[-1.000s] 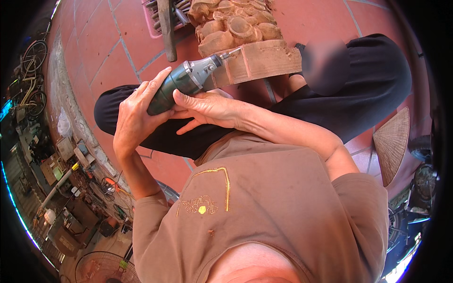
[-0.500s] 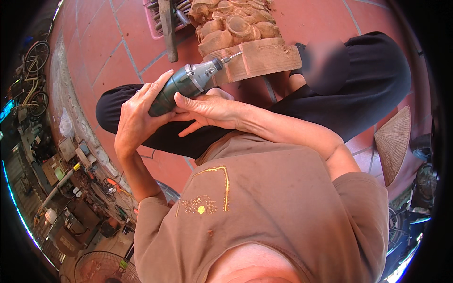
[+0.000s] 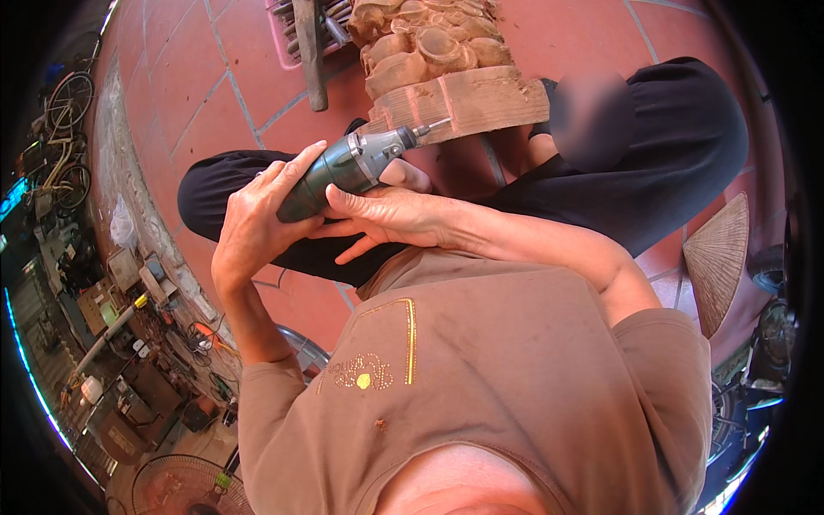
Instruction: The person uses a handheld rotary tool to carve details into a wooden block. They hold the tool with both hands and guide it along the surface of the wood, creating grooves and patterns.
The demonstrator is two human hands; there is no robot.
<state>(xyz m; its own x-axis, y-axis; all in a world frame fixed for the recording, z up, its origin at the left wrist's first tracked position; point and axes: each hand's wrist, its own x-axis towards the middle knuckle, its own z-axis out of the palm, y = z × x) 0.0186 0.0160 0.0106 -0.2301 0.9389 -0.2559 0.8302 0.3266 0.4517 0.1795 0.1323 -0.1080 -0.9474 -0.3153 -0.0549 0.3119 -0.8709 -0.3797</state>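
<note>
A dark green and silver rotary tool point(image 3: 341, 172) lies tilted across my hands, its thin metal bit point(image 3: 436, 125) pointing right and away from me. My left hand point(image 3: 257, 215) wraps around the rear of its body. My right hand point(image 3: 386, 216) is against the body's near side, thumb on the casing, one finger sticking out; its fingers under the tool are partly hidden. Just beyond is a carved wooden block point(image 3: 481, 107) with rounded relief shapes and reddish marks on its flat near face. The bit overlaps that face in view; whether it touches I cannot tell.
A pink basket point(image 3: 281, 43) of tools and a long wooden bar point(image 3: 309, 56) lie at the far left of the block. My crossed legs point(image 3: 661, 154) flank the work. A conical hat point(image 3: 719, 262) is at right; a fan point(image 3: 176, 485) and clutter stand along the left.
The rotary tool and both hands have shifted slightly right, and the bit has come a little nearer to me against the block's face. My grip looks the same.
</note>
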